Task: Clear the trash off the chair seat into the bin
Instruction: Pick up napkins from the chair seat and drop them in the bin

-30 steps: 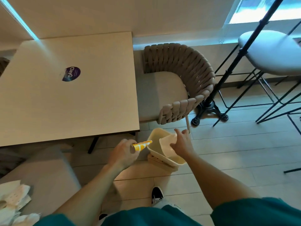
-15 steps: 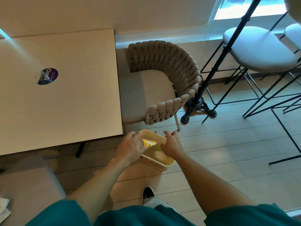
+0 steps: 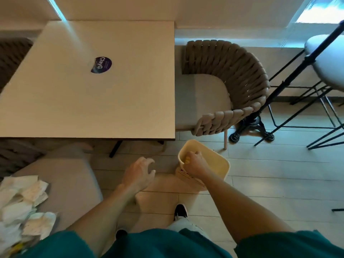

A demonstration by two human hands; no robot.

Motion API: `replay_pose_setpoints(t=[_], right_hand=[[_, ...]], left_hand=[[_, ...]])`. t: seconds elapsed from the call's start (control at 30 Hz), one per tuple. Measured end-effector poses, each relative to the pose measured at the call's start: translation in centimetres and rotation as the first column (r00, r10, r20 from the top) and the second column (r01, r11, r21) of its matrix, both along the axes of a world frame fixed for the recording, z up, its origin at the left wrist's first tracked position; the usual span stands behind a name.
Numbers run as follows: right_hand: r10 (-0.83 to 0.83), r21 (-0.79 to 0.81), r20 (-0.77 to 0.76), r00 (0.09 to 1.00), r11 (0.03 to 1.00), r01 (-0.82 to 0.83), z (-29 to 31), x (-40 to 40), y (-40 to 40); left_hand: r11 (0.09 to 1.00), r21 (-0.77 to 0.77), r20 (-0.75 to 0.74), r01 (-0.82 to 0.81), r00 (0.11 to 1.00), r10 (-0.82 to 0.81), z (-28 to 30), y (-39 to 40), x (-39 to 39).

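Note:
A cream plastic bin [image 3: 218,165] stands on the tiled floor beside the table's corner. My right hand [image 3: 195,163] reaches down into it, fingers curled around a yellow wrapper [image 3: 187,160] near the rim. To the left of the bin, my left hand [image 3: 139,172] hovers over the floor with loosely curled fingers and holds nothing. Several crumpled white napkins [image 3: 24,200] lie piled on the grey chair seat [image 3: 70,183] at the lower left, well away from both hands.
A pale table [image 3: 93,101] with a purple sticker [image 3: 101,65] fills the upper left. A woven-back chair [image 3: 232,79] with a bare seat stands behind the bin. Black stand legs [image 3: 251,127] and a stool [image 3: 327,58] crowd the right. My shoe [image 3: 180,211] is below the bin.
My left hand let go of the yellow wrapper and drew back left from the bin. My right hand moved deeper into the bin. The view swung left, showing the napkin pile again.

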State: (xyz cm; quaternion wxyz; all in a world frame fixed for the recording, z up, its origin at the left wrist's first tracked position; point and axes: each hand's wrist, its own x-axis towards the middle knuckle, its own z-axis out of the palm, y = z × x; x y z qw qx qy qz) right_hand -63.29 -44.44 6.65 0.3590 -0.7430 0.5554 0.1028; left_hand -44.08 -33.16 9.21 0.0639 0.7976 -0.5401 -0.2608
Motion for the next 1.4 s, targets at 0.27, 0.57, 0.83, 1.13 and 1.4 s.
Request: replay_pose_setpoints(t=[0.27, 0.57, 0.83, 1.13, 1.4], right_hand=[[0.156, 0.021, -0.020, 0.988, 0.988, -0.155, 1.6, 11.4, 8.0], [0.361, 0.086, 0.011, 0.933, 0.929, -0.360, 2.4, 23.8, 18.2], [0.628, 0.114, 0.050, 0.777, 0.769, -0.629, 2.5, 32.8, 24.6], [0.757, 0.136, 0.062, 0.651, 0.640, -0.757, 0.6, 40.2, 29.1], [0.727, 0.192, 0.027, 0.686, 0.670, -0.717, -3.3, 46.0, 32.3]], left_hand=[[0.993, -0.019, 0.012, -0.116, 0.993, 0.116, 0.7, 10.1, 9.8], [0.948, 0.052, 0.011, -0.315, 0.949, 0.315, 0.2, 23.5, 19.3], [0.804, 0.115, -0.005, -0.584, 0.809, 0.588, -0.4, 33.2, 23.1], [0.676, 0.159, -0.019, -0.719, 0.682, 0.731, -2.2, 38.9, 27.4], [0.728, 0.228, -0.052, -0.646, 0.739, 0.672, -6.1, 39.9, 33.9]])
